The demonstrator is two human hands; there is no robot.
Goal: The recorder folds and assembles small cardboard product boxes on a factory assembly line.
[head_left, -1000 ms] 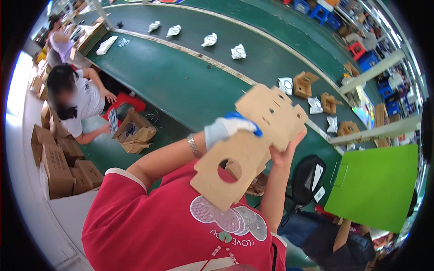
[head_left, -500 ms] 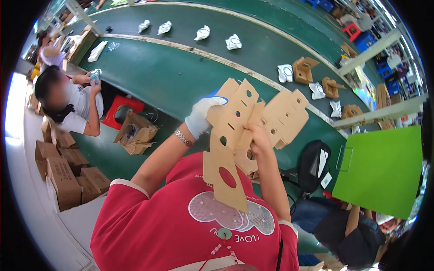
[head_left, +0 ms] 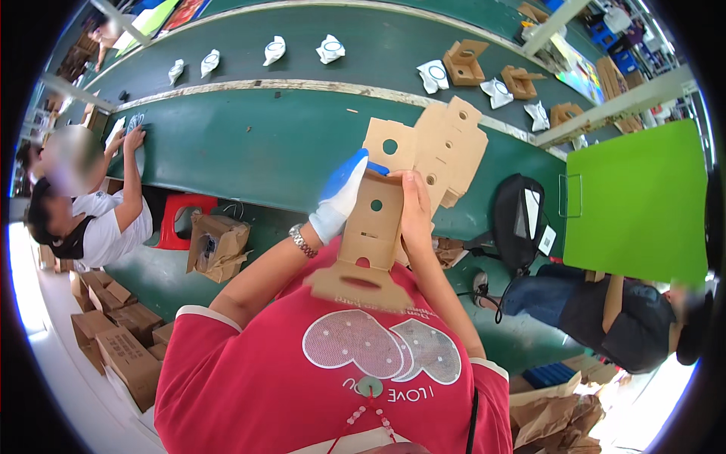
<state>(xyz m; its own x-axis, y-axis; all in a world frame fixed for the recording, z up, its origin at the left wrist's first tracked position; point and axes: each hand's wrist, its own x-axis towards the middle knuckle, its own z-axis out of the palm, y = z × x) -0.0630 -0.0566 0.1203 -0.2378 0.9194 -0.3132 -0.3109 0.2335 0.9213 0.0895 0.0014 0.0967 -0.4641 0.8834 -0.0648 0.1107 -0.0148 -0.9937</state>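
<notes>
clearly, the gloved left hand (head_left: pixel 342 195) and bare right hand (head_left: pixel 414 208) grasp opposite sides of a partly folded cardboard box (head_left: pixel 381 225); flattened cardboard (head_left: pixel 463 157) lies toward its one o'clock, a black bag (head_left: pixel 512 217) at three o'clock.

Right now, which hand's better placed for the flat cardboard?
Probably the right hand: it's at the right side of the partly folded carton, nearer the flat cardboard. The gloved left hand is at the carton's left, so likely reaches across.
</notes>
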